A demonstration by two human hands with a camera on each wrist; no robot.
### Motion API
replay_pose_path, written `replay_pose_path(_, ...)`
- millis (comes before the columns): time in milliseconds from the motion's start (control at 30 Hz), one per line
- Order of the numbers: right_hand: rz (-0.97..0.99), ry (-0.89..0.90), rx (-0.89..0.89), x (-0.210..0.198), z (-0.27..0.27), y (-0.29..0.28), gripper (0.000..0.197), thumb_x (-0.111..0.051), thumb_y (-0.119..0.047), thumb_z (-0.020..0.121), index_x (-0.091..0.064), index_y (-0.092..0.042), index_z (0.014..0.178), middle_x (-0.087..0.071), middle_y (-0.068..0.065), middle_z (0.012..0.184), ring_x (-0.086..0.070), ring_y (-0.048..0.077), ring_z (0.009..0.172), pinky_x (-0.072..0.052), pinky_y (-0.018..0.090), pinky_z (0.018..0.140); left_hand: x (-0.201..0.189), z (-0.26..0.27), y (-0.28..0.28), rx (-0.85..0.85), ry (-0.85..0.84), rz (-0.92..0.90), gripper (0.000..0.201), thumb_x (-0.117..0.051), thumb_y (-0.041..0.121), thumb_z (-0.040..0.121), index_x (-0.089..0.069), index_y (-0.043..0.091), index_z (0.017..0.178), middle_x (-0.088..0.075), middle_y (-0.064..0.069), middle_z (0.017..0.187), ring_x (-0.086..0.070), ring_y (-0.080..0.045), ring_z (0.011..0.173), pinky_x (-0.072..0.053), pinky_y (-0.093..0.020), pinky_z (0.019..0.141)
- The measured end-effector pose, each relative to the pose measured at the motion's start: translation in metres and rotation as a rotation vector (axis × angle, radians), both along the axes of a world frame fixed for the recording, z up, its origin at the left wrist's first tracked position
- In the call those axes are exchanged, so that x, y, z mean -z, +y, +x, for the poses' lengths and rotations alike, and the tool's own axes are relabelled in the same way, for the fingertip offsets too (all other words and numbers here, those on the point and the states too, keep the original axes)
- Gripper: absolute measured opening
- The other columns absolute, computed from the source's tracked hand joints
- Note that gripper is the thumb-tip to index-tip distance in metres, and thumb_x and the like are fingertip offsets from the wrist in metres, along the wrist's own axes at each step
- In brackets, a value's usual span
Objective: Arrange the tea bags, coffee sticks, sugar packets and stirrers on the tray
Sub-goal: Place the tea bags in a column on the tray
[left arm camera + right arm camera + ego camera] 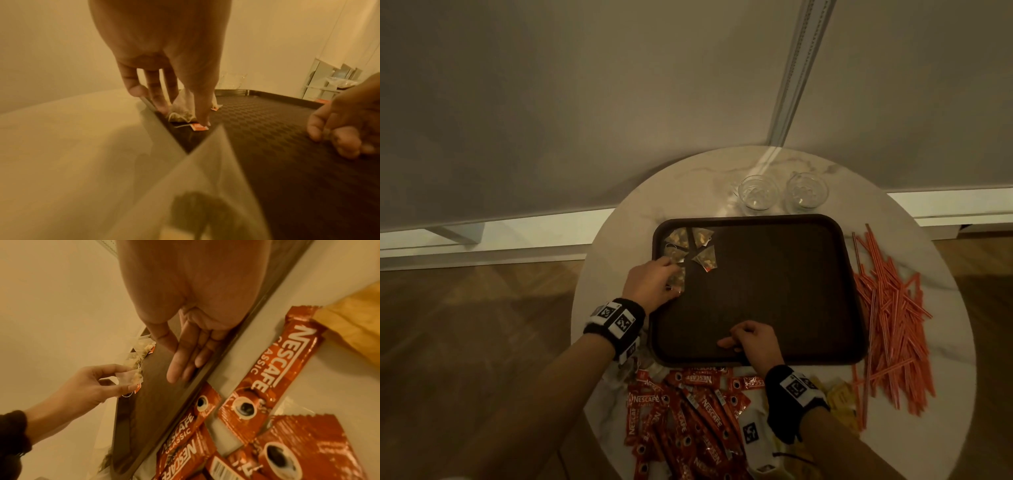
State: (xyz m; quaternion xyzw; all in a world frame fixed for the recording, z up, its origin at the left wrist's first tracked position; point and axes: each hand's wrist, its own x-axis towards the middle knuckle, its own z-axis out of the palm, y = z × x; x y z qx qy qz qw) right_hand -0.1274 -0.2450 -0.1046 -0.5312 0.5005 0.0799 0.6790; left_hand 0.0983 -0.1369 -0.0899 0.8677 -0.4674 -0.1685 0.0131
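Note:
A dark brown tray [774,301] lies in the middle of a round marble table [616,246]. Several pyramid tea bags [703,237] sit fanned out in its far left corner. My left hand [671,278] pinches one more tea bag [180,114] there, low over the tray, its orange tag [199,127] lying on the tray floor. My right hand [736,340] rests on the tray by its near rim, fingers [180,363] relaxed and holding nothing. Red coffee sticks [688,407] are heaped in front of the tray. Orange stirrers [893,308] lie to its right, yellow sugar packets [842,401] at the near right.
Two glass cups [757,192] [807,189] stand just behind the tray. More tea bags [629,364] lie on the table under my left wrist, one blurred close to the left wrist camera. A wall and skirting board run behind the table, wooden floor around it.

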Motion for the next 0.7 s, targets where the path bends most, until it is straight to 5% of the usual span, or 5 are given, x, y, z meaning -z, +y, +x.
replay_pose_path(233,-0.007,0.010,-0.004,-0.001,-0.001,0.001,0.013,-0.050,-0.008,0.099,-0.062,-0.004,0.099,-0.077,0.006,0.078,-0.072,0.018,0.087,-0.052,0.026,0.076,-0.006,0.006,0.005,0.088,0.010,-0.134,0.015,-0.068,0.029,0.090,-0.073,0.025,0.103,-0.066,0.006,0.102,-0.062,-0.016,0.092,-0.050,-0.029,0.073)
replay_pose_path(333,-0.016,0.015,-0.002,0.000,-0.001,0.001,0.013,-0.050,-0.009,0.099,-0.062,-0.004,0.100,-0.077,0.005,0.078,-0.072,0.021,0.091,-0.054,0.031,0.083,-0.013,0.008,0.010,0.212,-0.005,-0.074,0.027,-0.069,0.035,0.088,-0.069,0.024,0.113,-0.064,0.005,0.108,-0.060,-0.019,0.095,-0.045,-0.030,0.071)
replay_pose_path(467,-0.027,0.009,-0.014,0.002,-0.001,0.002,0.013,-0.050,-0.008,0.099,-0.062,-0.005,0.097,-0.077,0.004,0.076,-0.072,0.024,0.091,-0.054,0.035,0.086,-0.010,0.004,0.011,0.253,-0.039,0.106,0.059,-0.068,0.039,0.088,-0.046,0.028,0.141,-0.050,0.004,0.135,-0.051,-0.020,0.116,-0.045,-0.033,0.087)
replay_pose_path(567,-0.037,0.001,-0.014,0.002,-0.001,0.002,0.013,-0.050,-0.007,0.098,-0.062,-0.003,0.096,-0.077,0.005,0.076,-0.070,0.030,0.089,-0.054,0.035,0.080,-0.005,0.001,0.005,0.224,-0.034,0.114,0.058,-0.064,0.035,0.091,-0.042,0.028,0.144,-0.048,0.003,0.137,-0.050,-0.020,0.118,-0.046,-0.034,0.090)
replay_pose_path(700,-0.040,0.000,-0.013,0.000,-0.001,0.002,0.013,-0.050,-0.007,0.098,-0.062,-0.005,0.094,-0.077,0.005,0.076,-0.072,0.018,0.085,-0.052,0.027,0.076,-0.001,-0.001,-0.004,0.212,-0.030,0.093,0.046,-0.057,0.028,0.094,-0.049,0.023,0.138,-0.054,0.001,0.130,-0.055,-0.021,0.111,-0.046,-0.031,0.081)
